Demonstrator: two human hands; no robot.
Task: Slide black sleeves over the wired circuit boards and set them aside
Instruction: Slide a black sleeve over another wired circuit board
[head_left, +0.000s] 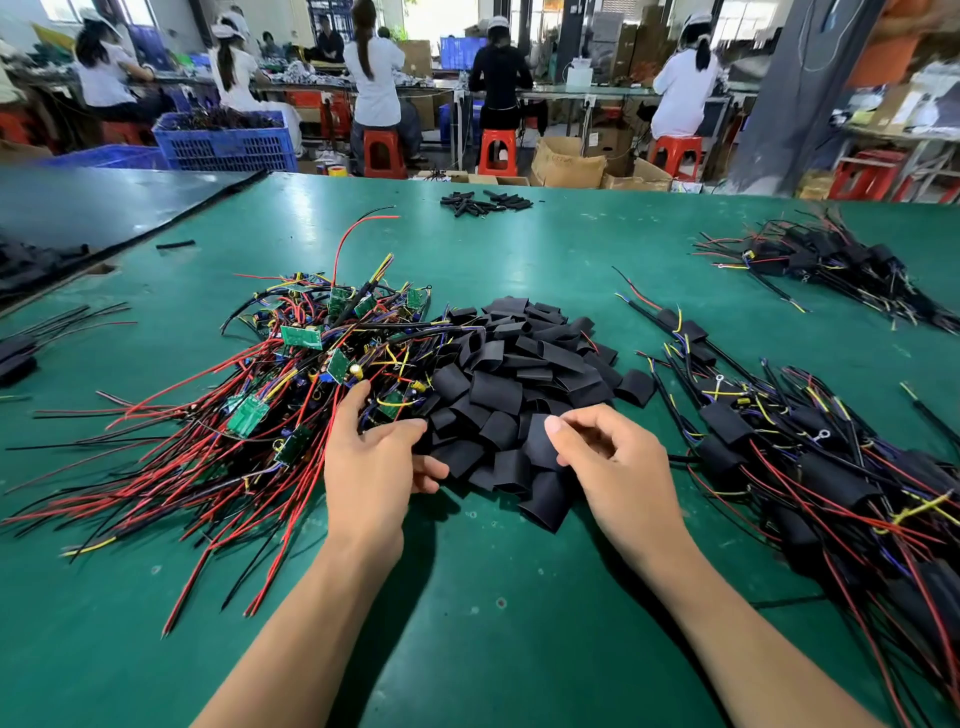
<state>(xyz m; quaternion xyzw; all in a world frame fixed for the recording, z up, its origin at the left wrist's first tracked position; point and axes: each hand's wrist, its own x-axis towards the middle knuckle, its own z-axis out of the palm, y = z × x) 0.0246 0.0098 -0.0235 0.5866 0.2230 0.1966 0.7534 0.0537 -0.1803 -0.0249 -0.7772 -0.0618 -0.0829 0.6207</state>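
On bench (519, 597), L hand (374, 467), R hand (618, 467) touching blk sleeves (519, 364) (PCBs (301, 338) left)

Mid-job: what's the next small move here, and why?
Probably close the left hand on one wired board from the pile its fingers touch: no board is held yet, and the right hand sits at the sleeves.

Nearer you than the sleeve pile (524, 374), bare green table (467, 597) is lying open. Left of the pile, a tangle of wired boards (311, 374) is pressing against it and blocking that side. Right of the pile, sleeved bundles (810, 457) are crowding in, leaving only a narrow green strip. Beyond the pile, the table is running open up to some loose black tubes (485, 202).
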